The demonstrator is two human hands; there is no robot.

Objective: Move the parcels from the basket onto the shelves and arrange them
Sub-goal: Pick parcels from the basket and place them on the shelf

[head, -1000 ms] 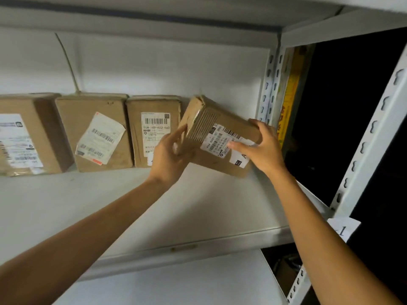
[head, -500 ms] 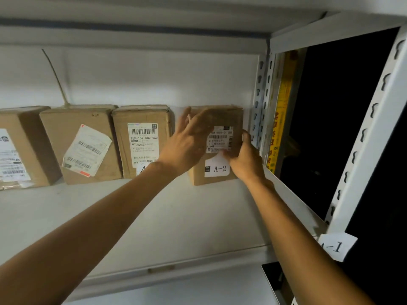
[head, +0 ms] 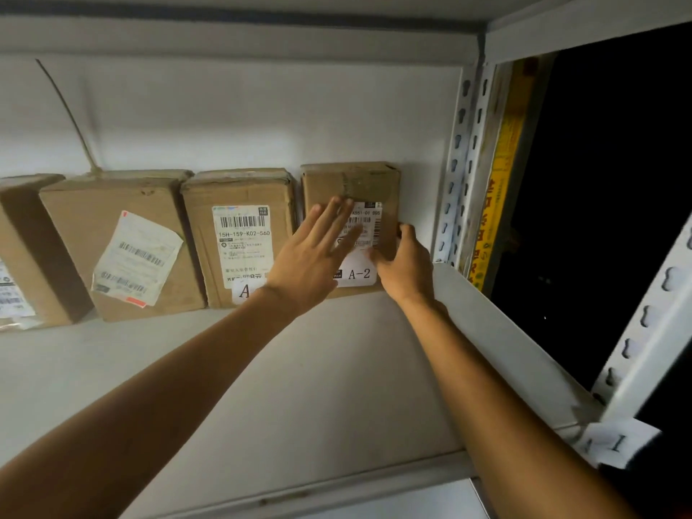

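Head view. End parcel (head: 369,181) stands upright at the back of the shelf (head: 299,387), against the wall (head: 262,118). It is just beside the neighbour box (head: 239,189), with a thin gap showing between them, and near the post (head: 458,162). The left hand (head: 310,256) lies flat on its front, fingers straight and spread. The right hand (head: 406,267) is curled round its lower right edge, thumb on the side.

Risks, as judged:
- The parcel stands on a narrow face, so it could tip forward off the wall if both hands let go at once.
- A hard sideways push from the right hand could knock the neighbour box and skew the row.
- The left palm covers part of the label, and dragging it could scuff or lift the sticker.

Counts:
- Boxes on the shelf: four, made up of the end parcel, the neighbour box, a third box (head: 112,204) and a fourth box (head: 26,226) cut off by the frame edge.
- Hands: two.
- Basket: not in view.
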